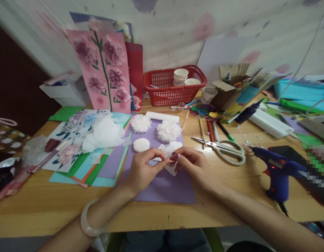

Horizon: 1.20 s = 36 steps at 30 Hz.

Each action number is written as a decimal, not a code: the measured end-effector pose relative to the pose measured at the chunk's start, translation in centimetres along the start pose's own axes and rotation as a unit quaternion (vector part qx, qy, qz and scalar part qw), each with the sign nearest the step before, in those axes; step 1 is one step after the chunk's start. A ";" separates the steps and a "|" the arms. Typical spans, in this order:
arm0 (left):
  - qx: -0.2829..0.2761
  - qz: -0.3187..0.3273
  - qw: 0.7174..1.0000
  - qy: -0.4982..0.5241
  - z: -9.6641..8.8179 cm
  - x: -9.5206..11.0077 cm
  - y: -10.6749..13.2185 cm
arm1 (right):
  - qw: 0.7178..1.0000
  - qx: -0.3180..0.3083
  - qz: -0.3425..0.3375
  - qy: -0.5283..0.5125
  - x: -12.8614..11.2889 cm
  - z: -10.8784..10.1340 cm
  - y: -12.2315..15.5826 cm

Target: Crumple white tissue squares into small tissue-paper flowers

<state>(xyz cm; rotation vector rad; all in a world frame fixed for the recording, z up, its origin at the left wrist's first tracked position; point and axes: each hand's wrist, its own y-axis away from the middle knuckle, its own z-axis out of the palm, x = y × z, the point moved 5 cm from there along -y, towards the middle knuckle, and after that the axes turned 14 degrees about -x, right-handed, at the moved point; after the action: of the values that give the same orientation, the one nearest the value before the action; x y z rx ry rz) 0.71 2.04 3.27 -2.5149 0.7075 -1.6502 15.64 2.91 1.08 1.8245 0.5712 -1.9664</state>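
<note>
My left hand (147, 168) and my right hand (192, 166) meet over a purple sheet (164, 192). Both are closed, thumbs and forefingers pinching a small piece of white tissue paper (170, 149) between them. More white paper pieces lie just beneath the fingers, partly hidden. Beyond the hands, two white ruffled paper flowers (169, 130) rest on the purple sheet. A smooth white round pad (141, 144) lies close to my left hand. A white roll (162, 116) stretches behind the flowers.
Scissors (230, 152) and a blue glue gun (277, 171) with a red light lie at right. A red basket (175, 87) with paper cups stands behind. Left are a heap of white tissue (105, 131), coloured sheets (109, 164) and an upright pink flower picture (101, 70).
</note>
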 end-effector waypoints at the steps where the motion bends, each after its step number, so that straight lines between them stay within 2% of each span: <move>1: -0.002 0.011 1.000 -0.016 0.0 0.1 0.0 | 1.000 0.001 0.000 -0.002 0.0 0.0 0.0; 6: -0.009 0.001 1.000 -0.023 0.0 0.1 0.0 | 1.000 -0.006 -0.007 -0.019 0.3 0.0 0.1; 12: 0.017 -0.086 0.987 0.136 0.3 -0.8 0.1 | 1.000 -0.017 -0.009 0.006 0.6 -0.1 0.1; 15: 0.049 -0.124 0.974 0.182 0.2 -1.5 0.1 | 0.999 -0.018 -0.005 0.034 0.5 -0.1 0.1; 18: 0.104 -0.130 0.962 0.214 -0.5 -2.4 0.0 | 0.999 -0.002 -0.008 0.040 0.3 -0.4 0.0; 21: 0.132 -0.122 0.934 0.309 -1.1 -3.5 -0.4 | 0.999 0.009 -0.015 0.049 0.1 -0.6 0.0; 25: 0.142 -0.127 0.863 0.468 -1.4 -4.7 -1.0 | 0.996 0.015 -0.037 0.086 0.0 -0.8 0.1; 27: 0.113 -0.139 0.830 0.527 -1.1 -4.7 -1.2 | 0.991 0.020 -0.052 0.117 -0.1 -1.0 0.1; 29: 0.061 -0.154 0.818 0.551 -0.4 -4.4 -1.2 | 0.984 0.018 -0.076 0.161 -0.5 -1.1 0.0; 31: 0.008 -0.173 0.827 0.535 0.4 -4.0 -1.0 | 0.972 0.013 -0.105 0.209 -1.0 -1.0 -0.1; 33: -0.022 -0.192 0.846 0.497 1.1 -3.9 -0.8 | 0.961 0.003 -0.124 0.247 -1.4 -0.9 -0.2; 34: -0.025 -0.196 0.857 0.476 1.2 -4.0 -0.8 | 0.958 -0.003 -0.124 0.258 -1.5 -0.8 -0.2; 36: 0.004 -0.186 0.891 0.413 0.6 -4.1 -1.0 | 0.955 -0.018 -0.117 0.271 -1.5 -0.6 -0.3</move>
<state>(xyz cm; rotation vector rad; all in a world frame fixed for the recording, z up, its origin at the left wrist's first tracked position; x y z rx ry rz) 0.24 4.49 -0.24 -1.9316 0.2163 -2.8860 16.11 3.54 2.55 2.3726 1.0188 -1.5534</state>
